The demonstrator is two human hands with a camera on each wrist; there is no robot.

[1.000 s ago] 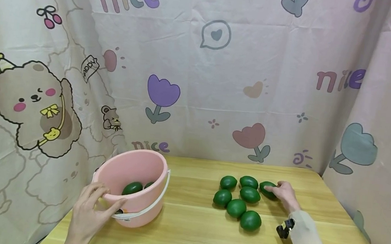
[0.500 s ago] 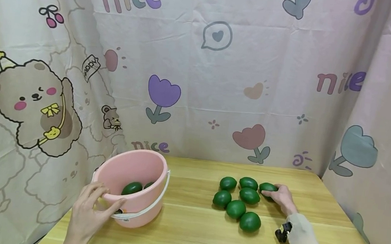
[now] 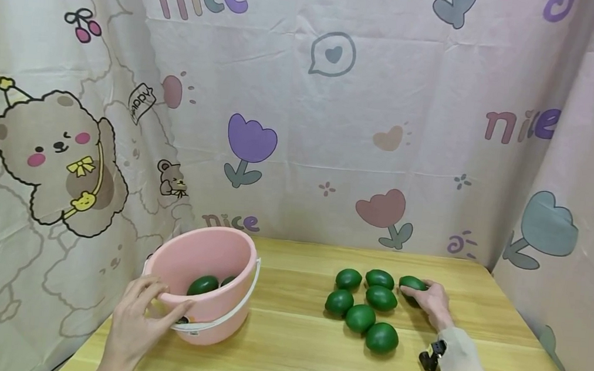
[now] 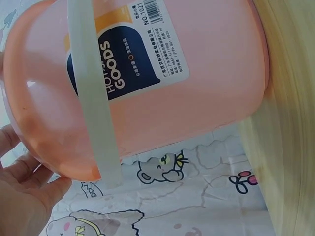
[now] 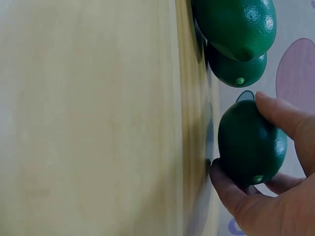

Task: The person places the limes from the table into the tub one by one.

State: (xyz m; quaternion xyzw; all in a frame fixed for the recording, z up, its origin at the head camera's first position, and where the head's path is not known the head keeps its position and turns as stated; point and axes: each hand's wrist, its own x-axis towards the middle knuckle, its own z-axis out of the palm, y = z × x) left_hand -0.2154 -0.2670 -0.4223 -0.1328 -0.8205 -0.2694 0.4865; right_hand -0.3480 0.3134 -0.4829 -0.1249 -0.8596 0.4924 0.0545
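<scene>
Right hand (image 3: pixel 432 303): grasps a green fruit, digits on opposite sides of it, at right of centre in the head view.
Held green fruit (image 5: pixel 251 142): at right in the right wrist view, long axis near upright there, leaning slightly to the lower right; its pale stem nub (image 5: pixel 258 179) points to the bottom of the frame. In the head view the axis runs roughly left to right, its right end covered by the hand.
Left hand (image 3: pixel 137 319): grips the rim of a pink bucket (image 3: pixel 211 313) at lower left, thumb along the outside.
Pink bucket mouth: lies to the upper left of its base in the head view.
Bucket contents: two green fruits (image 3: pixel 203 286) show inside, one partly cut off by the rim.
White handle (image 3: pixel 221 320): hangs across the bucket's near side.
Loose green fruits (image 3: pixel 360 318): six on the wooden table (image 3: pixel 281 361), left of the right hand; the axes of the back ones run mostly left to right.
Right sleeve (image 3: pixel 469 365): pale, lower right, a black device (image 3: pixel 433 355) at the wrist.
Backdrop: patterned curtain (image 3: pixel 308 121), filling the upper frame.
</scene>
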